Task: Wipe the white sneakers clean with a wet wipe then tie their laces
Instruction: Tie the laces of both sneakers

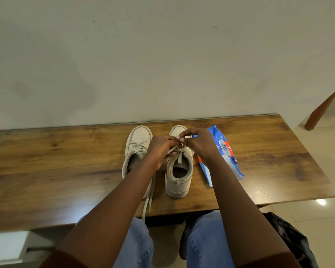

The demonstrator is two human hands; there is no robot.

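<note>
Two white sneakers stand side by side on the wooden table (pixel 66 171), toes toward the wall. Over the right sneaker (pixel 179 176), my left hand (pixel 160 151) and my right hand (pixel 198 143) both pinch its laces (pixel 179 154), pulled up above the tongue. The left sneaker (pixel 137 144) stands untied; its loose laces (pixel 148 198) trail past the table's front edge. A blue wet wipe pack (pixel 225 151) lies just right of the right sneaker, partly hidden by my right forearm.
A pale wall rises right behind the table. My knees in blue jeans (pixel 203 240) sit under the front edge. A dark bag (pixel 290 240) lies on the tiled floor at lower right. A wooden leg (pixel 321 111) slants at the far right.
</note>
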